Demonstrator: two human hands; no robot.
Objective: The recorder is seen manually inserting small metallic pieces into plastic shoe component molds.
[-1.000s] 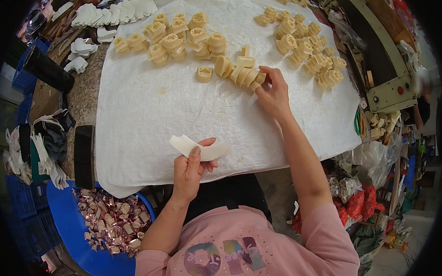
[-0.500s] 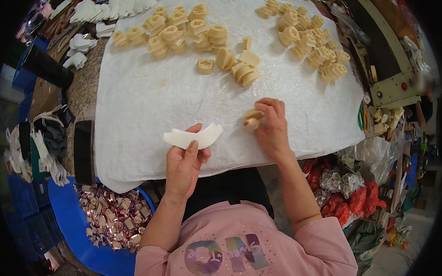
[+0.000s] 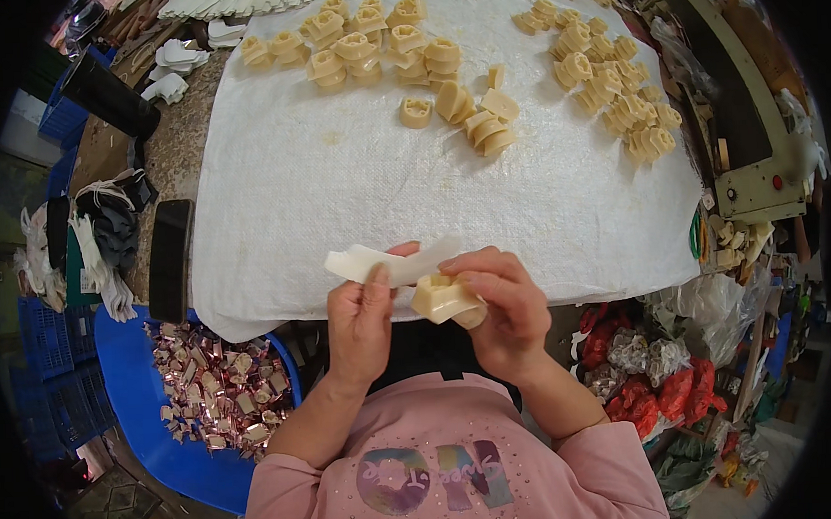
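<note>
My left hand (image 3: 363, 321) pinches a curved white strip (image 3: 393, 263) between thumb and fingers, above the near edge of the white woven sheet (image 3: 340, 189). Beside it, my right hand (image 3: 509, 311) grips a cream-coloured moulded piece (image 3: 447, 300) with a hollow top, held close against the strip's right end. Whether the two parts touch, I cannot tell. Past my hands, a single hollow cream piece (image 3: 416, 113) and a short row of leaning cream pieces (image 3: 489, 132) lie on the sheet.
Cream pieces are heaped at the far left (image 3: 353, 49) and far right (image 3: 611, 88) of the sheet. A dark phone (image 3: 171, 259) lies by its left edge. Below stands a blue tub (image 3: 147, 443) with shiny pinkish parts. Red and clear plastic bags (image 3: 663, 388) sit at the right.
My right hand has come left and nearer with the cream piece, bringing it beside the white strip. My left hand has shifted slightly right, still holding the strip. The whole view has shifted a little.
</note>
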